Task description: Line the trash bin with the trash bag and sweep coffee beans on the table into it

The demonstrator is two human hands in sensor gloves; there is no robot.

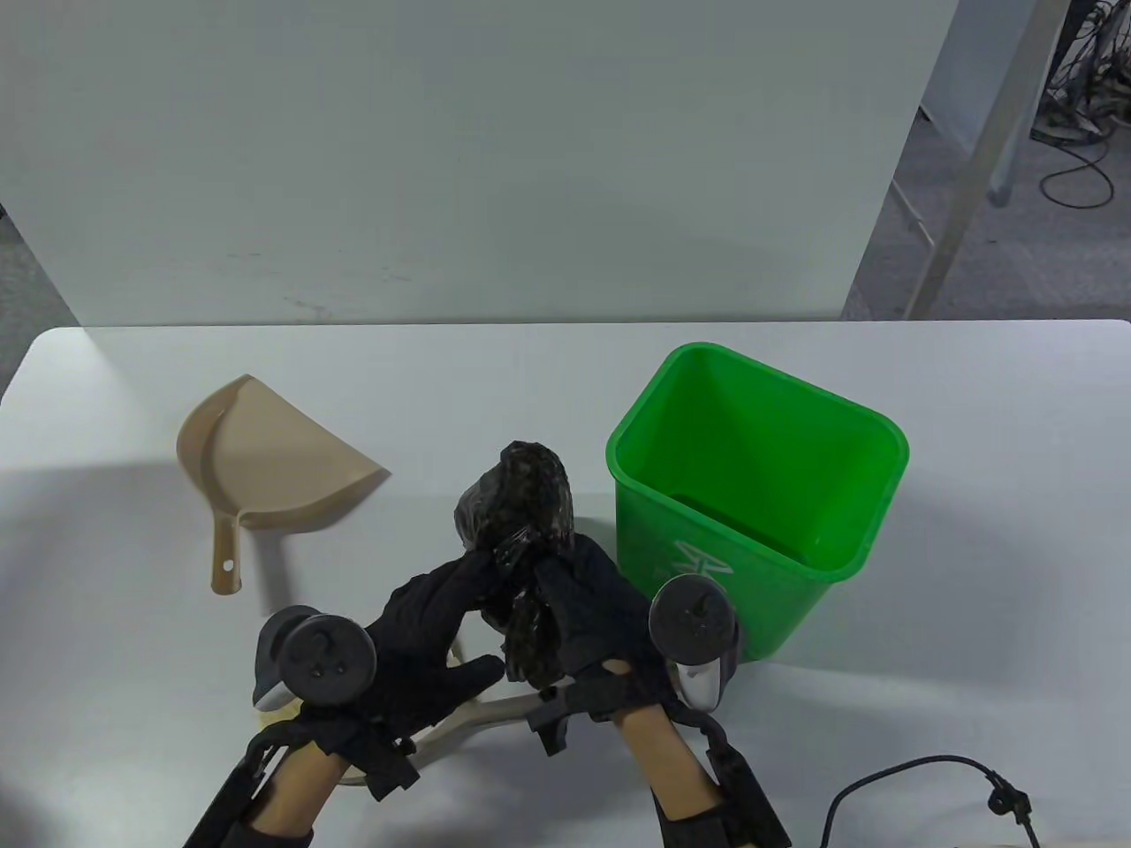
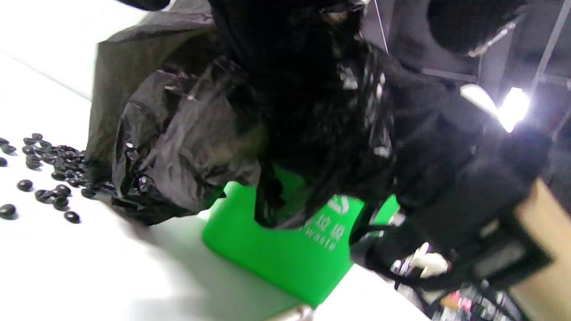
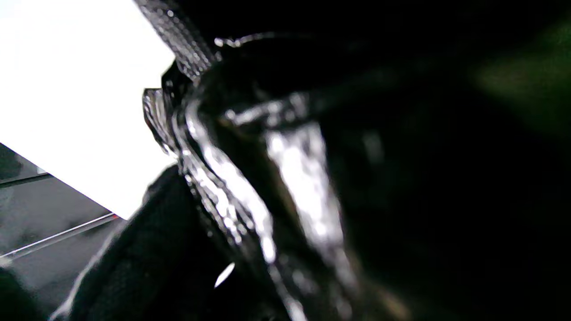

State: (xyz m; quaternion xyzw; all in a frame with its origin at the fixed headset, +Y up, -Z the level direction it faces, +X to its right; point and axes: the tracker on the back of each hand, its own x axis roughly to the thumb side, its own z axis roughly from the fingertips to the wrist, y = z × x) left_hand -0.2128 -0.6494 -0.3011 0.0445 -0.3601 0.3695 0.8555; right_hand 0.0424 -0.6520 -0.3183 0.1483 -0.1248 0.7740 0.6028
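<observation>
Both gloved hands hold a crumpled black trash bag [image 1: 517,503] above the table, just left of the green trash bin [image 1: 760,486]. My left hand [image 1: 442,618] grips the bag's lower left part and my right hand [image 1: 574,601] clutches it from the right. The bin stands upright and unlined. In the left wrist view the bag [image 2: 187,133] hangs in front of the bin [image 2: 276,249], and coffee beans [image 2: 44,174] lie scattered on the table at the left. The right wrist view is filled by the shiny bag [image 3: 276,178], blurred.
A beige dustpan [image 1: 265,459] lies on the table to the left. A beige brush [image 1: 477,715] lies partly hidden under my hands. A black cable [image 1: 919,777] curls at the bottom right. A white panel stands behind the table.
</observation>
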